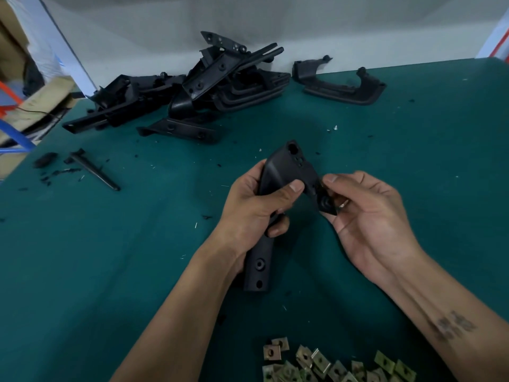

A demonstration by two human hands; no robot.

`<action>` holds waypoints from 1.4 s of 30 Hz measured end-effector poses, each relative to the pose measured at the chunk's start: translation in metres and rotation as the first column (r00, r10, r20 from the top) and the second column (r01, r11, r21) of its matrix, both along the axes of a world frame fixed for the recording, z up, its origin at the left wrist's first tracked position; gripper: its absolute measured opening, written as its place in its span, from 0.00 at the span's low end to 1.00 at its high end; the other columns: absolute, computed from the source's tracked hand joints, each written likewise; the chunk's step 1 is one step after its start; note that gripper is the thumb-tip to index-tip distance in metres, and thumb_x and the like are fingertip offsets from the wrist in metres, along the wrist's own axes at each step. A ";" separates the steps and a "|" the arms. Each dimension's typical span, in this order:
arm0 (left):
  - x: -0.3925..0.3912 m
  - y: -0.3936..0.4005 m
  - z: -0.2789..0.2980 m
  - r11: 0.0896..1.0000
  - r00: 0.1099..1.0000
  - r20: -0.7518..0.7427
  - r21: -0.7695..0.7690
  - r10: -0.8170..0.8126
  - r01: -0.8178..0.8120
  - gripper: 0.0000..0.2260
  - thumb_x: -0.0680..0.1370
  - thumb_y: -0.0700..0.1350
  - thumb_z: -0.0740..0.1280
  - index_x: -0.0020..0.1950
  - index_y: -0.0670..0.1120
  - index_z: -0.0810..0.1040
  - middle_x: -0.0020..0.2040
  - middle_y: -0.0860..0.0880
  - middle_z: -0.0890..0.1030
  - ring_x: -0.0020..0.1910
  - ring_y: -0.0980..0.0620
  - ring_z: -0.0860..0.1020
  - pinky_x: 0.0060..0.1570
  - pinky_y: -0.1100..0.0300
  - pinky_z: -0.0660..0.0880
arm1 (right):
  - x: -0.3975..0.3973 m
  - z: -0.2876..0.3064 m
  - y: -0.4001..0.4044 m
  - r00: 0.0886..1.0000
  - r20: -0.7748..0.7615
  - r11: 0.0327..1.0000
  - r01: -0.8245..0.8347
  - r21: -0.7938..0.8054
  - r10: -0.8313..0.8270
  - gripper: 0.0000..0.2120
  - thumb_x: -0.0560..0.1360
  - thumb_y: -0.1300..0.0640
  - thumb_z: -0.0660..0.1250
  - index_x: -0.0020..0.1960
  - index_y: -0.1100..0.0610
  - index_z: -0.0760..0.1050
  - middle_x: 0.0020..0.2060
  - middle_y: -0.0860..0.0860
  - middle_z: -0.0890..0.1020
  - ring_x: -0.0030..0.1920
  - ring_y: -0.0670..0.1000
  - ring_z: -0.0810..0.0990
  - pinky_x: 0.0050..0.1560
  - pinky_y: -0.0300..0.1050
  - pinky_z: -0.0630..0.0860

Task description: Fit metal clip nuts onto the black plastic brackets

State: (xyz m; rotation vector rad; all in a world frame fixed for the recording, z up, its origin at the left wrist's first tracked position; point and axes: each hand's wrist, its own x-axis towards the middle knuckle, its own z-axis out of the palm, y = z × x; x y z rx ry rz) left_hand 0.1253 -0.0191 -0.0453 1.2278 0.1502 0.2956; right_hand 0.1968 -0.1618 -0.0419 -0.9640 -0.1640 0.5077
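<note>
Centre of frame: the left hand (254, 205) grips a long black moulded plastic bracket (278, 177) round its middle, thumb across the front face, fingers curled behind, the holed lower end pointing toward the bottom of the frame. The right hand (369, 216) pinches the bracket's small tab at its right edge between thumb and curled fingers; a glint of metal shows there — probably a clip nut being seated, though I cannot tell how far on it is. To do this well, I judge: keep the left grip firm, line the nut's hole with the tab's hole, and push straight on rather than at a slant. Loose brass-coloured square metal clip nuts (330, 365) lie heaped at bottom centre on the green mat (110, 244) — no tray or bin holds them. A pile of further black brackets (192, 86) sits at upper centre, likewise uncontained.
</note>
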 end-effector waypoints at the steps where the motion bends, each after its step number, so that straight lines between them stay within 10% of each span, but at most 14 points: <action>1: 0.000 0.000 0.000 1.000 1.000 0.002 0.002 -0.004 0.004 0.08 0.79 0.33 0.67 0.46 0.46 0.75 0.32 0.53 0.70 0.28 0.55 0.63 0.20 0.66 0.61 | -0.002 -0.001 0.001 1.000 -0.016 1.000 0.013 0.012 -0.012 0.12 0.71 0.66 0.72 0.31 0.56 0.75 0.31 0.53 0.80 0.38 0.51 0.82 0.44 0.44 0.81; 6: -0.001 0.001 0.000 0.999 1.000 0.003 0.026 -0.018 0.018 0.06 0.79 0.35 0.67 0.48 0.45 0.74 0.32 0.52 0.68 0.28 0.56 0.63 0.20 0.65 0.61 | -0.011 -0.005 0.003 0.996 -0.048 0.995 0.072 0.068 -0.069 0.09 0.77 0.67 0.69 0.39 0.61 0.76 0.33 0.54 0.83 0.37 0.50 0.84 0.39 0.42 0.81; 11: 0.000 0.002 -0.002 0.999 0.999 0.019 0.015 -0.048 0.048 0.06 0.78 0.36 0.68 0.48 0.46 0.76 0.31 0.53 0.68 0.28 0.56 0.63 0.20 0.66 0.62 | -0.007 -0.002 0.003 0.999 -0.021 0.997 0.048 0.063 -0.047 0.08 0.75 0.68 0.70 0.39 0.61 0.75 0.36 0.55 0.82 0.47 0.57 0.83 0.59 0.53 0.81; 19: 0.000 0.001 -0.003 0.998 0.999 -0.005 0.036 -0.049 0.049 0.04 0.77 0.39 0.69 0.49 0.47 0.78 0.33 0.53 0.69 0.29 0.55 0.64 0.21 0.65 0.63 | -0.001 0.002 -0.002 0.993 0.112 1.000 0.022 -0.013 -0.021 0.11 0.74 0.72 0.68 0.36 0.62 0.72 0.37 0.59 0.80 0.40 0.53 0.80 0.48 0.48 0.79; 29: -0.004 0.002 -0.001 1.000 1.000 -0.018 0.028 0.012 -0.012 0.05 0.79 0.38 0.68 0.51 0.42 0.73 0.35 0.48 0.68 0.29 0.56 0.64 0.21 0.65 0.62 | 0.009 0.003 -0.018 0.942 -0.017 0.941 -0.336 -0.025 0.336 0.25 0.80 0.39 0.58 0.47 0.60 0.80 0.52 0.61 0.82 0.56 0.62 0.80 0.53 0.55 0.78; 42: -0.004 0.009 0.000 0.981 0.980 0.120 -0.088 -0.161 0.172 0.07 0.75 0.39 0.73 0.49 0.43 0.77 0.40 0.45 0.73 0.29 0.55 0.72 0.24 0.64 0.68 | 0.011 0.003 -0.023 0.868 0.116 0.863 -0.494 0.110 0.482 0.15 0.75 0.53 0.62 0.50 0.58 0.86 0.50 0.59 0.83 0.47 0.58 0.78 0.52 0.54 0.73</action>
